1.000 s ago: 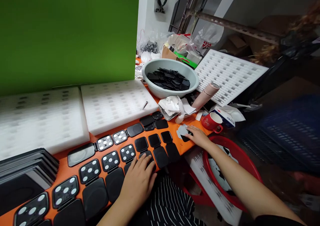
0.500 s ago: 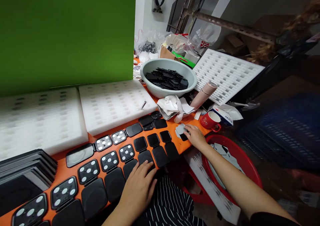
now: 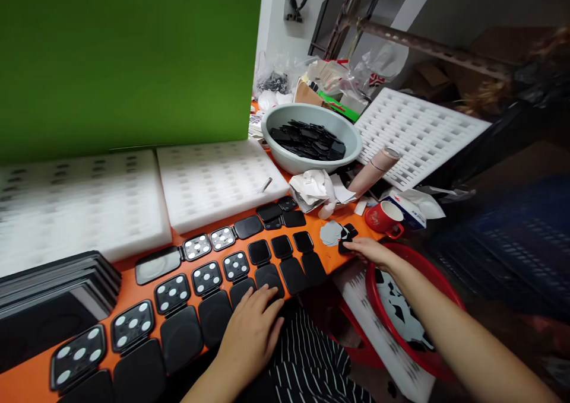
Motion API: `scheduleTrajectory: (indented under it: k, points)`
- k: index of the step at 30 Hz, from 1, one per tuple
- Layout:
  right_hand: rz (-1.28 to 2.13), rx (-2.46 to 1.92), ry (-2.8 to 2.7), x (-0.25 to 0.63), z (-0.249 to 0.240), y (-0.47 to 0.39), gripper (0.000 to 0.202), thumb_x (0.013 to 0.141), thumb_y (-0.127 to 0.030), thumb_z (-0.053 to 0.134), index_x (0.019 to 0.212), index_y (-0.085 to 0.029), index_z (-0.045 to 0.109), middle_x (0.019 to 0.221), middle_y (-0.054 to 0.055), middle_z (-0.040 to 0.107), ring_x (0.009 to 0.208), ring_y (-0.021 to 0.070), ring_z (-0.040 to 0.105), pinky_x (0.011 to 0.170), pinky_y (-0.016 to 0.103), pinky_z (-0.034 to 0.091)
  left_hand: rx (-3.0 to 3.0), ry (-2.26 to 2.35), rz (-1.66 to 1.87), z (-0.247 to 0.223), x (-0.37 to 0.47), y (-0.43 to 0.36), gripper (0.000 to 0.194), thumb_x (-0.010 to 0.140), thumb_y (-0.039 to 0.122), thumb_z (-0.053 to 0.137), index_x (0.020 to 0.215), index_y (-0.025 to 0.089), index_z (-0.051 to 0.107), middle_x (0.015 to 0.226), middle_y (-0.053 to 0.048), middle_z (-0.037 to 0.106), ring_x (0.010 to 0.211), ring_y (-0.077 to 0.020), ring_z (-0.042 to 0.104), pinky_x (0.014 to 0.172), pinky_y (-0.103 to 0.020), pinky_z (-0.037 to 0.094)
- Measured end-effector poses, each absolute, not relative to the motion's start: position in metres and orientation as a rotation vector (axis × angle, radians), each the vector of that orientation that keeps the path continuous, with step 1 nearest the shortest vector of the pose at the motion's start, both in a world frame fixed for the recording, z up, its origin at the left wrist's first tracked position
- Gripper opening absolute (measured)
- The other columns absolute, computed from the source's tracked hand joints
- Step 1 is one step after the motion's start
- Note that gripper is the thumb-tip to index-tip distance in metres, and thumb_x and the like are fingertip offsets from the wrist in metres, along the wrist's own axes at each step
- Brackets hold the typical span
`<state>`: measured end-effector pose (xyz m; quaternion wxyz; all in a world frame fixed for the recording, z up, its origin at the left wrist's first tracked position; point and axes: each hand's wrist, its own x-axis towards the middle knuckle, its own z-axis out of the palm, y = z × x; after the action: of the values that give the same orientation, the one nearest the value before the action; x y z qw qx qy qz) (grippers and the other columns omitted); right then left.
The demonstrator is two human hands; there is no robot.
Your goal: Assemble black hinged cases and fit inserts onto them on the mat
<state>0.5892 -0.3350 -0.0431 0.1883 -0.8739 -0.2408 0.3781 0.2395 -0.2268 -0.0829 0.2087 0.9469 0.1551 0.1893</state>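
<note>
My left hand [image 3: 253,326] lies flat at the table's near edge, fingers apart, its fingertips touching a black hinged compact case [image 3: 268,279] that stands open. My right hand [image 3: 367,250] is at the table's right end, with its fingers closed on the edge of a flat black square piece [image 3: 344,247]. Beside those fingertips lies a small pile of thin grey pieces [image 3: 331,233] with black ones among them. Rows of opened black cases spread along the table; several, such as this case [image 3: 173,294], show white round dots in their upper halves.
A grey-blue basin [image 3: 312,165] of black flat pieces stands behind, near a pink bottle [image 3: 374,171] and a red mug [image 3: 383,218]. White foam trays [image 3: 222,177] line the back below a green panel [image 3: 124,64]. A red tub [image 3: 445,290] holding grey pieces sits below my right arm.
My right hand has drawn back from the grey pile to the black pieces at its right. My left hand stays resting at the edge. The view has shifted slightly.
</note>
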Motion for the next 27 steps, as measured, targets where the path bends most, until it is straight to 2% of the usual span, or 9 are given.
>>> scheduleTrajectory:
  k: [3,6,8,12,15,18,23,27]
  points:
    - [0.898,-2.524,-0.841,0.589,-0.037,-0.343,0.042,0.063,-0.056,0.06,0.052,-0.02,0.042,0.047,-0.005,0.036,0.047,0.01,0.033,0.046,0.024,0.022,2.607,0.506,0.503,-0.085,0.232,-0.223,0.027,0.086,0.023,0.048,0.11,0.023,0.061,0.115,-0.006,0.062,0.109,-0.0242,0.057,0.096,-0.048,0.045]
    - [0.685,-2.502,-1.019,0.563,-0.038,-0.329,0.04,0.064,-0.052,0.061,0.053,-0.02,0.039,0.048,-0.005,0.038,0.05,0.0113,0.036,0.049,0.024,0.025,2.627,0.599,0.421,-0.085,0.226,-0.217,0.029,0.086,0.025,0.049,0.113,0.022,0.061,0.12,-0.007,0.061,0.112,-0.0255,0.055,0.097,-0.047,0.044]
    - [0.772,-2.33,-1.09,0.531,-0.039,-0.306,0.037,0.069,-0.051,0.058,0.057,-0.021,0.04,0.05,-0.005,0.04,0.05,0.0115,0.039,0.05,0.024,0.028,2.656,0.662,0.331,-0.083,0.222,-0.215,0.034,0.085,0.029,0.052,0.117,0.021,0.059,0.125,-0.008,0.058,0.117,-0.0271,0.051,0.099,-0.047,0.042]
    - [1.174,-1.933,-1.174,0.458,-0.042,-0.249,0.031,0.076,-0.047,0.053,0.065,-0.02,0.045,0.062,-0.001,0.054,0.06,0.0138,0.05,0.059,0.026,0.038,2.701,0.784,0.173,-0.076,0.22,-0.214,0.05,0.081,0.038,0.059,0.126,0.019,0.052,0.134,-0.01,0.051,0.122,-0.0291,0.045,0.103,-0.05,0.035]
    - [1.202,-1.837,-1.349,0.421,-0.051,-0.215,0.027,0.076,-0.041,0.056,0.064,-0.019,0.046,0.062,-0.003,0.051,0.061,0.0127,0.047,0.058,0.025,0.035,2.716,0.827,0.105,-0.075,0.22,-0.215,0.057,0.078,0.043,0.062,0.129,0.021,0.049,0.137,-0.008,0.048,0.124,-0.0292,0.044,0.105,-0.05,0.032]
    - [1.147,-1.863,-1.504,0.404,-0.064,-0.195,0.028,0.079,-0.036,0.052,0.059,-0.019,0.043,0.059,-0.004,0.046,0.059,0.0112,0.042,0.056,0.024,0.031,2.732,0.825,0.064,-0.079,0.22,-0.214,0.057,0.078,0.039,0.063,0.13,0.021,0.047,0.137,-0.008,0.048,0.124,-0.028,0.044,0.104,-0.047,0.034]
    - [1.094,-1.917,-1.669,0.397,-0.073,-0.183,0.028,0.082,-0.033,0.05,0.059,-0.019,0.042,0.06,-0.004,0.047,0.059,0.0111,0.042,0.057,0.024,0.03,2.773,0.778,0.071,-0.087,0.218,-0.212,0.046,0.086,0.027,0.051,0.132,0.02,0.046,0.137,-0.008,0.048,0.124,-0.0248,0.044,0.102,-0.044,0.036]
    - [1.048,-1.978,-1.719,0.393,-0.072,-0.18,0.028,0.083,-0.032,0.05,0.059,-0.019,0.041,0.06,-0.004,0.047,0.058,0.0113,0.043,0.057,0.024,0.03,2.776,0.774,0.08,-0.088,0.218,-0.211,0.043,0.088,0.025,0.045,0.131,0.019,0.046,0.137,-0.009,0.048,0.124,-0.0245,0.045,0.101,-0.043,0.038]
